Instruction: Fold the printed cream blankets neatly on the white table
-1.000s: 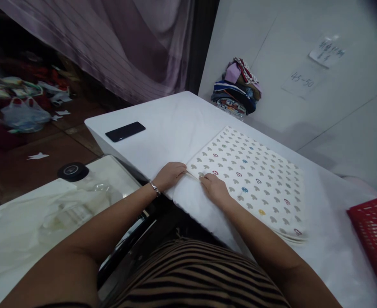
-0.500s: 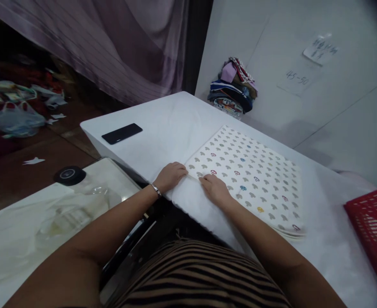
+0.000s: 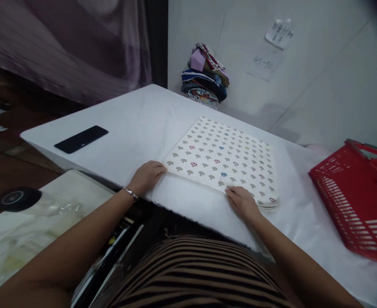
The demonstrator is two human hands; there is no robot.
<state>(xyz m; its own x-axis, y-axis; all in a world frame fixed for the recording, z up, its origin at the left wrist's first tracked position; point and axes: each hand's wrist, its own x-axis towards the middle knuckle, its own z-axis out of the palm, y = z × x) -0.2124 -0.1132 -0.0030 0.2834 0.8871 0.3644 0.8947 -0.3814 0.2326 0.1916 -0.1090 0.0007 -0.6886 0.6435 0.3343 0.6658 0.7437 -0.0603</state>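
Observation:
A folded white cloth printed with small mushrooms (image 3: 223,156) lies flat on the white-covered table (image 3: 143,119). My left hand (image 3: 146,175) rests at the cloth's near left corner, fingers curled with the tips on its edge. My right hand (image 3: 242,202) sits further right along the same near edge, fingers bent and pressed onto the cloth's rim. Whether either hand pinches the fabric or only presses on it is not clear.
A black phone (image 3: 81,138) lies at the table's left end. A pile of coloured clothes (image 3: 205,79) stands against the far wall. A red plastic basket (image 3: 355,192) sits at the right. A lower marble-like surface (image 3: 47,209) with clear plastic and a black disc (image 3: 14,198) is to my left.
My right hand has slid to the right along the cloth's near edge, away from my left hand, which stays at the corner. The view has swung rightward, bringing the basket in.

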